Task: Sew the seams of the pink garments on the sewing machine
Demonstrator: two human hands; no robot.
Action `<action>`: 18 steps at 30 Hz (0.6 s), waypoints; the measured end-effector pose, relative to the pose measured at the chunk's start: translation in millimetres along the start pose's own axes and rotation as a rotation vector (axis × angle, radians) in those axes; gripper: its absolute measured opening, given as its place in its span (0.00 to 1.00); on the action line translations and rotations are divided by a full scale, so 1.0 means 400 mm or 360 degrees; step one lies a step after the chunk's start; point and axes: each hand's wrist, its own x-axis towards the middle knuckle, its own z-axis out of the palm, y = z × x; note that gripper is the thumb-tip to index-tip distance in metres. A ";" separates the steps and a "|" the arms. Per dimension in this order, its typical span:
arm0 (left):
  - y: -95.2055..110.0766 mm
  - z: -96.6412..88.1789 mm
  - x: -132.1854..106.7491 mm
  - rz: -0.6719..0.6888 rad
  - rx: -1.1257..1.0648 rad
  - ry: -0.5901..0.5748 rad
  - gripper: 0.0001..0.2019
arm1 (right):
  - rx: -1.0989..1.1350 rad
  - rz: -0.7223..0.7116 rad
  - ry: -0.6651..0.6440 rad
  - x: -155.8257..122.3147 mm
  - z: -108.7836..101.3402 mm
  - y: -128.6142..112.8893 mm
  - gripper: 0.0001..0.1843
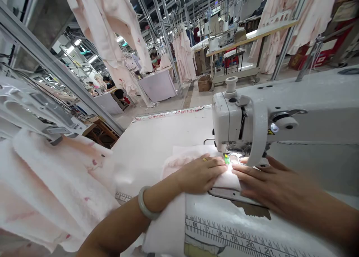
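Observation:
A pale pink piece of fabric (171,227) lies across the sewing machine bed and drapes over the table's front. My left hand (200,173) rests flat on it, fingers stretched toward the lit needle area. My right hand (260,178) lies to the right of the needle, fingers extended over the fabric's edge and partly behind the machine's guard. Between the hands, a small green and yellow piece (226,159) shows beside the presser foot. The white sewing machine (228,118) stands over the fabric; its needle tip is hard to make out.
A printed ruler (218,232) runs along the table's front. Pale pink garments (50,189) hang from clips at the left, and another garment (112,21) hangs above. A metal rail (56,66) slants across the left. Farther back are workers, tables and a brown box (204,83).

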 end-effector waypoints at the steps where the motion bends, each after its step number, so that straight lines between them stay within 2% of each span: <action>1: -0.004 -0.002 0.001 -0.0010 -0.0008 -0.0003 0.20 | 0.0013 0.0032 0.0006 -0.001 0.000 0.002 0.18; 7: -0.009 -0.006 0.001 -0.0086 -0.0063 -0.0027 0.20 | 0.0072 0.0100 -0.0068 -0.011 -0.005 0.009 0.19; 15: -0.014 -0.002 0.000 -0.0070 -0.0057 0.0006 0.20 | -0.0010 0.0053 0.0048 -0.005 -0.010 0.007 0.19; 18: -0.023 0.002 0.000 -0.0049 -0.0052 0.0017 0.20 | 0.0085 0.0168 0.0025 -0.015 -0.004 0.008 0.21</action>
